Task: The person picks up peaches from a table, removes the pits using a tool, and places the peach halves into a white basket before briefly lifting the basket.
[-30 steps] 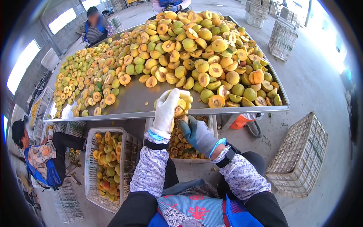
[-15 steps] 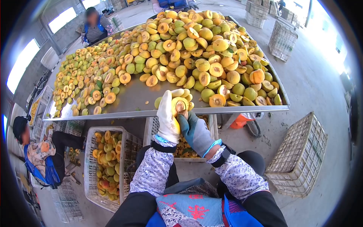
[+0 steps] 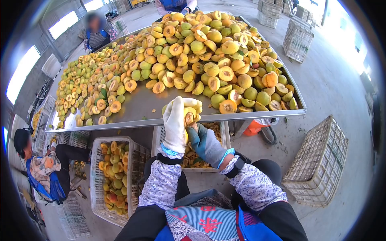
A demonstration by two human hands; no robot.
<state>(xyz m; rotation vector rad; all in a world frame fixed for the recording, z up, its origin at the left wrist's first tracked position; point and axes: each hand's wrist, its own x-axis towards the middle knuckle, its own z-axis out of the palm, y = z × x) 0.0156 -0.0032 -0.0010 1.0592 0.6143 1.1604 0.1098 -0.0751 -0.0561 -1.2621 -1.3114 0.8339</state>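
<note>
My left hand point(image 3: 175, 124), in a white glove, is wrapped round a yellow peach half point(image 3: 195, 114) with its cut side turned to the right. A brown pit point(image 3: 189, 118) shows in the middle of the cut face. Close against the fruit, my right hand point(image 3: 206, 141) in a grey-blue glove has its fingers curled, the fingertips at the lower edge of the pit. What the right fingers hold, if anything, is hidden. Both hands are just in front of the near edge of a metal table point(image 3: 144, 105), which bears a large heap of halved peaches point(image 3: 193, 52).
Below the table stands a crate point(image 3: 159, 138) with fruit pieces. Left of it, another white crate point(image 3: 96, 176) holds peach halves. Stacked crates point(image 3: 315, 164) stand at right. One person point(image 3: 44, 164) sits at left; two others are beyond the table. An orange bucket point(image 3: 253, 127) is underneath.
Both hands have shifted slightly left, still together at the peach half. The left fingers have turned further over the fruit, covering more of it. The view has moved a little.
</note>
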